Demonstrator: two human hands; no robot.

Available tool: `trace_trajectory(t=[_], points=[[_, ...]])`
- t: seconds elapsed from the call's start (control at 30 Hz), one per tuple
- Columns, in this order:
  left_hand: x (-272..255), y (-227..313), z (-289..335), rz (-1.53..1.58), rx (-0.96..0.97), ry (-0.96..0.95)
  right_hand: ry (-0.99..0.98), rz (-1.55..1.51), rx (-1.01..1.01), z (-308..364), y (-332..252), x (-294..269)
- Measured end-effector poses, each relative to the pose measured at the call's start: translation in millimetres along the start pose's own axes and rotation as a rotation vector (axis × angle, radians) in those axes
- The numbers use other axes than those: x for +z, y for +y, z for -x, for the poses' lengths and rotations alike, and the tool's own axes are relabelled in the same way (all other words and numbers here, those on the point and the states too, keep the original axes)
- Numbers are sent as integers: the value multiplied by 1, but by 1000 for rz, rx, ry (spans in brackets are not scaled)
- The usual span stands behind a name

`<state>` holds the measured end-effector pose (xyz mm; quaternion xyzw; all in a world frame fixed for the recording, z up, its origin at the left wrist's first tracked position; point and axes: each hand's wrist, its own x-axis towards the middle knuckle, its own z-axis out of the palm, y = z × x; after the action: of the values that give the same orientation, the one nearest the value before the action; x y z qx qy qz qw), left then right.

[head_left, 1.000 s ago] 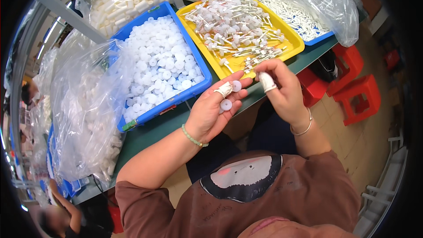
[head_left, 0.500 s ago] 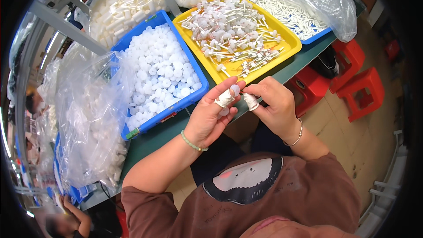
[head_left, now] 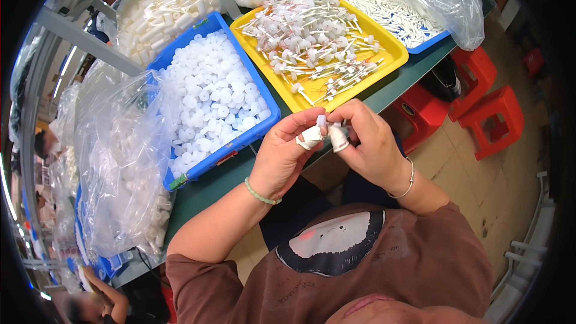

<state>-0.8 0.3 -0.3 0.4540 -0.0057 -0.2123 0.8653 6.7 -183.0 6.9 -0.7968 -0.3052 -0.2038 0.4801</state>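
Observation:
My left hand [head_left: 281,159], thumb wrapped in white tape, pinches a small translucent white plastic cap [head_left: 321,121] between thumb and fingertips. From the right, my right hand [head_left: 372,147], its thumb also wrapped, meets it with thumb and forefinger pressed together; what those fingers grip is too small to make out. Both hands are just in front of a yellow tray [head_left: 393,55], heaped with white caps on thin white sticks with fine orange-red strands. Left of it, a blue tray [head_left: 258,134] holds many loose round translucent caps [head_left: 210,96].
Another blue tray [head_left: 433,44] with short white rods [head_left: 390,18] stands at the far right, partly under a clear plastic bag [head_left: 447,0]. A bulging bag [head_left: 120,162] lies left on the green table [head_left: 201,204]. Red stools [head_left: 492,120] stand to the right. Other people are at the left.
My right hand has moved slightly left, so the fingertips of both hands now meet at the cap. The left fingers have curled in; the cap once lower in that hand is no longer visible.

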Motion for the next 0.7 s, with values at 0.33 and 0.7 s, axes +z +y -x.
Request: trace_trajectory(t=[0.33,0.7], points=[[-1,-3,2,-32,83,-48,-270,-820,545,1,4,-10],[-5,-13,2,-54,157,-102,-115,-164,50,8,-12,1]])
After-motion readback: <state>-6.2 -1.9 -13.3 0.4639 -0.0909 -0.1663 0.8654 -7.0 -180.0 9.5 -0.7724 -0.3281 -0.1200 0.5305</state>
